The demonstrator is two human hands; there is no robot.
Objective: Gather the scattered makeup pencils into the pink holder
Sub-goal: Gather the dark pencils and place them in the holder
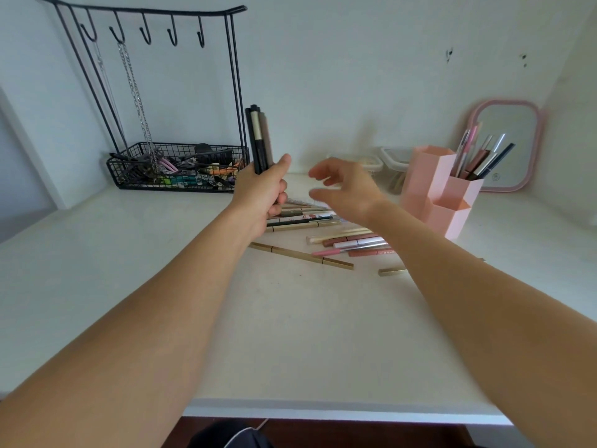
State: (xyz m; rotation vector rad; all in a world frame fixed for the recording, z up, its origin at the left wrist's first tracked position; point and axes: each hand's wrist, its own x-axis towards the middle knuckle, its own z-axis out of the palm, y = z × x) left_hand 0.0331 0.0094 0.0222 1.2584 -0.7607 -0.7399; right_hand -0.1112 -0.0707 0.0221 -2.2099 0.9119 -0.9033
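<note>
My left hand [263, 192] is shut on a small upright bundle of makeup pencils [259, 139], black, silver and brown, raised above the desk. My right hand [345, 189] hovers blurred just right of it, fingers spread, holding nothing. Under both hands, several loose pencils [349, 242] in gold, pink and white lie scattered on the white desk [290, 334]; a long gold pencil [300, 255] lies nearest me. The pink holder [439, 189], made of hexagonal tubes, stands at the right with several pencils upright in its tallest rear tube.
A black wire rack with hooks, chains and a cluttered basket [174, 169] stands at back left. A pink-framed mirror [507, 143] leans on the wall behind the holder. Small clear lidded containers [391, 163] sit by the wall. The desk's front edge [323, 412] is close to me.
</note>
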